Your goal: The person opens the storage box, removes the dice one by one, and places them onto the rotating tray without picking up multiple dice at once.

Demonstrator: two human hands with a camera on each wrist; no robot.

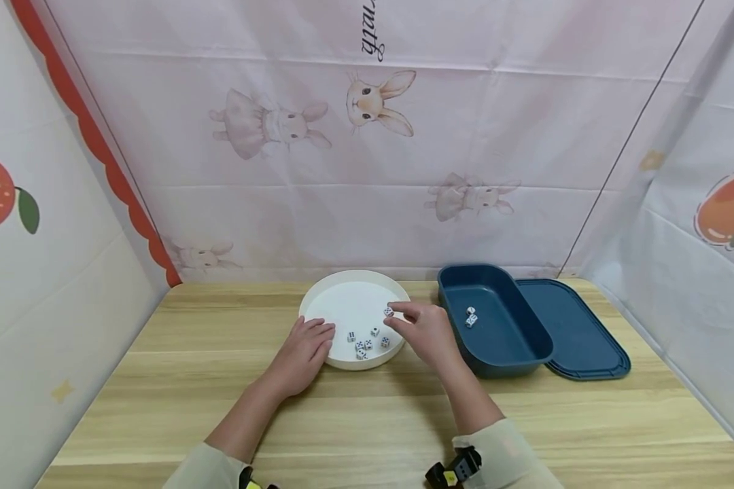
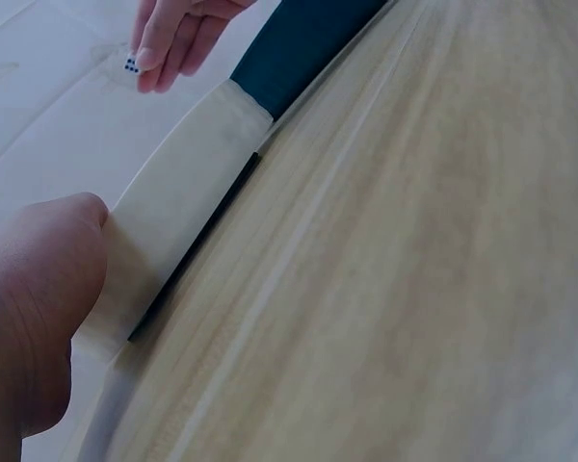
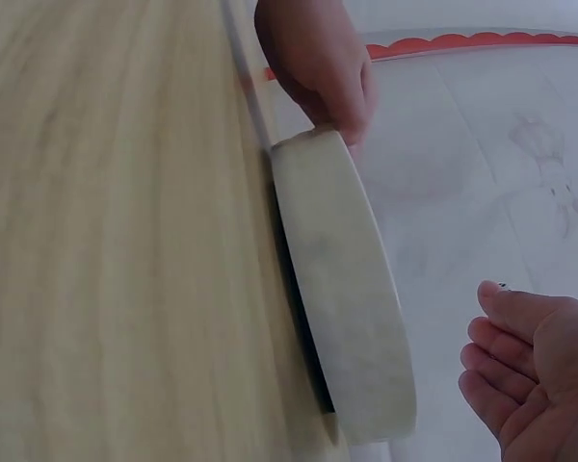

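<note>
A round white tray (image 1: 318, 299) stands on the table, with several white dice (image 1: 360, 346) lying loose in its near part. My left hand (image 1: 304, 350) rests on the tray's left rim, fingers fairly straight over the edge; its fingertips are hidden in the left wrist view. Above the tray's right side, my right hand (image 1: 425, 331) pinches one white die (image 1: 388, 312) between thumb and finger. That die shows dark pips in the left wrist view, while only a sliver shows beyond the thumb in the right wrist view. To the right, a dark blue box (image 1: 495, 353) holds a few dice (image 1: 471, 320).
A dark blue lid (image 1: 581, 333) lies on the table to the box's right, partly behind it. Hanging cloth (image 1: 318, 224) with rabbit prints closes off the back of the wooden table (image 1: 220, 339), and more cloth stands at both sides.
</note>
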